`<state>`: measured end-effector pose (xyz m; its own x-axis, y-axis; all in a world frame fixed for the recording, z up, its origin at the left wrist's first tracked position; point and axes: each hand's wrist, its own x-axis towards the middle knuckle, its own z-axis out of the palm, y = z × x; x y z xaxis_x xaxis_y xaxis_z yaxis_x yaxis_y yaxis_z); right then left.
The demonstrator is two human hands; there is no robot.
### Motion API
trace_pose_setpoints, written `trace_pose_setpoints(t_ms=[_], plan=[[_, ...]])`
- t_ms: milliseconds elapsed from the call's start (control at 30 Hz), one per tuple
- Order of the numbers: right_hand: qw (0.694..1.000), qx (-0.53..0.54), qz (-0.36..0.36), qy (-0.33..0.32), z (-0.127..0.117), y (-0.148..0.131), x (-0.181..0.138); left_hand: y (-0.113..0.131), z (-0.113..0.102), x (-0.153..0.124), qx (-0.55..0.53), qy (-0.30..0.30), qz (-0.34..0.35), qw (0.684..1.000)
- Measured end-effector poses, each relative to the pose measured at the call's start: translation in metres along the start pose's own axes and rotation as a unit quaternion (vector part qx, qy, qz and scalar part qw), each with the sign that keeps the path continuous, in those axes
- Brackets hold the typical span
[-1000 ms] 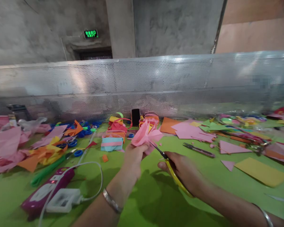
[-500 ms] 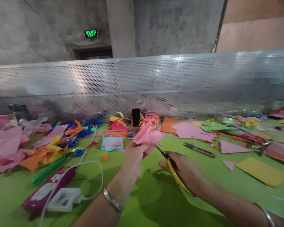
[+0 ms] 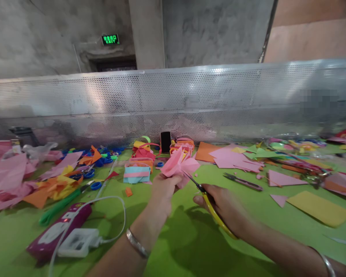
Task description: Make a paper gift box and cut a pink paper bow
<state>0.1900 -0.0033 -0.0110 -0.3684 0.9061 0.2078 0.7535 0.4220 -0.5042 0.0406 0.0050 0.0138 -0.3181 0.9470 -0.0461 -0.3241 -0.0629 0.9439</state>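
Pinching folded pink paper [image 3: 179,163] in the closed left hand [image 3: 165,189]; gripping yellow-handled scissors [image 3: 215,218] in the curled right hand [image 3: 224,206], pointed at the paper, over the green bench [image 3: 173,246].

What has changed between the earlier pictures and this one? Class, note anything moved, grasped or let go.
Nothing has clearly moved, and nothing was taken hold of or let go. The left hand still holds the pink paper; the right hand still holds the scissors, blades at the paper. The phone stayed put.
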Motion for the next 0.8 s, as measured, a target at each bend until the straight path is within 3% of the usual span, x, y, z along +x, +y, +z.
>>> trace_pose_setpoints(t_ms=[800], plan=[[0.999,-0.033,0.01,-0.008,-0.0033,-0.001,-0.0002,-0.004,-0.0038,0.0037,0.02,-0.011,-0.011,1.0]])
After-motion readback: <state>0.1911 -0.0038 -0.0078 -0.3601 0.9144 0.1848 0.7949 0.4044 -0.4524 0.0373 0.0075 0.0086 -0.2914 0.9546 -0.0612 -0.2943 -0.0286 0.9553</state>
